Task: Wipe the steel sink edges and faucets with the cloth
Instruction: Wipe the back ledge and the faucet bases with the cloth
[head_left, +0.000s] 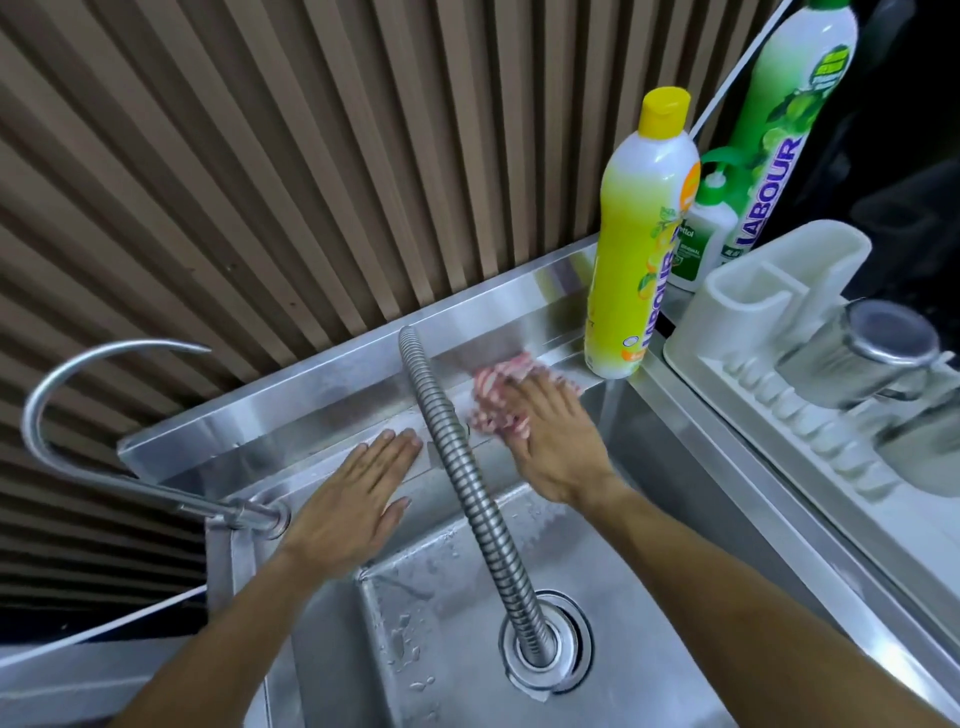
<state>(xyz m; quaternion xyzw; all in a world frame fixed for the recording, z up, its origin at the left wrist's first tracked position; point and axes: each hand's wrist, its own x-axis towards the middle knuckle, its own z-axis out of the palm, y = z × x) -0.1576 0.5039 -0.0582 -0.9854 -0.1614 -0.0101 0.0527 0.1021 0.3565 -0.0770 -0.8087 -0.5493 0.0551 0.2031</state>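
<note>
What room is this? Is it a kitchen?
Most likely a kitchen washing-up corner. There is a steel sink with a curved faucet, dish soap bottles on its back ledge, and a white drying rack beside it. The right hand presses a cloth on the ledge.

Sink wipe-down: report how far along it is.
Done: nothing can be confirmed; the back ledge shines, but that proves little. In hand: the right hand presses the red-and-white cloth onto the ledge near the yellow detergent bottle, while the left hand rests flat on the rim. Left: the curved faucet and the flexible ribbed hose are untouched now, and droplets sit in the sink basin.
</note>
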